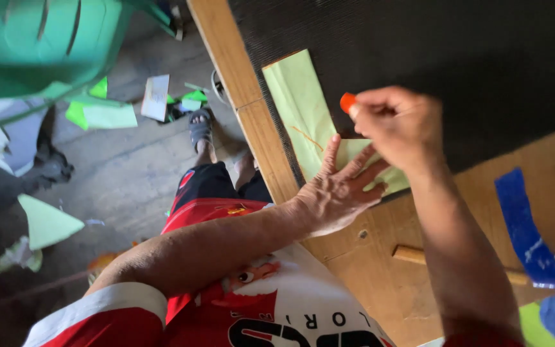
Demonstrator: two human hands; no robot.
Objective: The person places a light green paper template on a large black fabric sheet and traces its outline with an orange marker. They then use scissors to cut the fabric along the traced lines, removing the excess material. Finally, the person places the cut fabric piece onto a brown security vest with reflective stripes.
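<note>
A pale green paper strip (300, 103) lies on a black mat (457, 58) on a wooden table (367, 257). My left hand (338, 189) presses flat on the near end of the strip, fingers spread. My right hand (396, 125) hovers just above the strip and pinches a small stick with an orange tip (347, 101). The rest of that stick is hidden inside my fingers.
A blue paper piece (523, 228) and a wooden stick (412, 255) lie on the table at right. A green plastic chair (40, 45) stands at top left. Green and white paper scraps (107, 115) litter the concrete floor beside my sandalled foot (200, 127).
</note>
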